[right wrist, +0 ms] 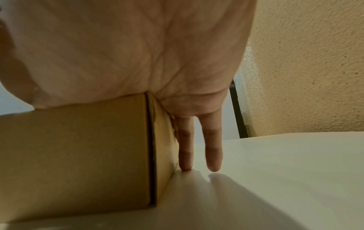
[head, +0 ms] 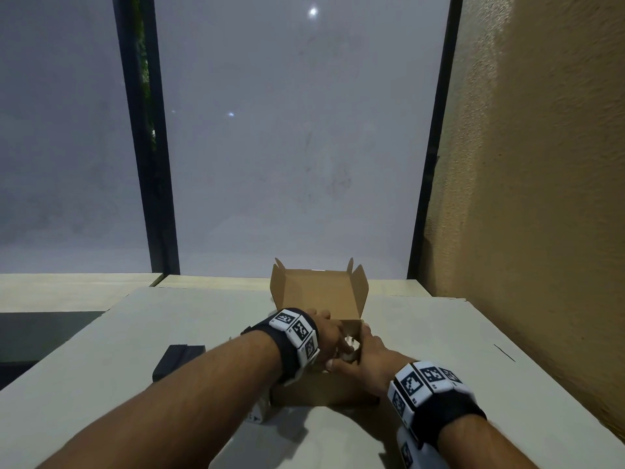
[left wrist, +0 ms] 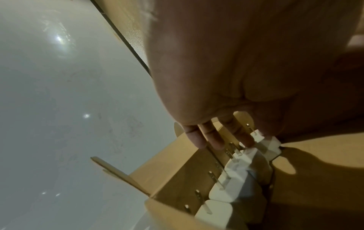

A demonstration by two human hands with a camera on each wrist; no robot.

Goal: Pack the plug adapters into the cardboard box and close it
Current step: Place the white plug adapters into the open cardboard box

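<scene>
Head view first: both hands meet over the open cardboard box (head: 318, 292) on the white table (head: 439, 333), lid standing up at the back. Left wrist view shows a row of white plug adapters (left wrist: 234, 182) already inside, prongs up, and the left hand (head: 324, 333) with straight fingers (left wrist: 214, 140) nudging the far one into line. Right hand (head: 368, 353) braces the box's outer wall, its fingers (right wrist: 185, 147) extended down to the tabletop, gripping nothing. These adapters look light, hard and smooth, probably best taken by the flat body sides, not the thin prongs. The cardboard looks thin, so walls may bow under pressure. Room is tight inside; there's table free to the right, a dark object (head: 176, 363) left.
</scene>
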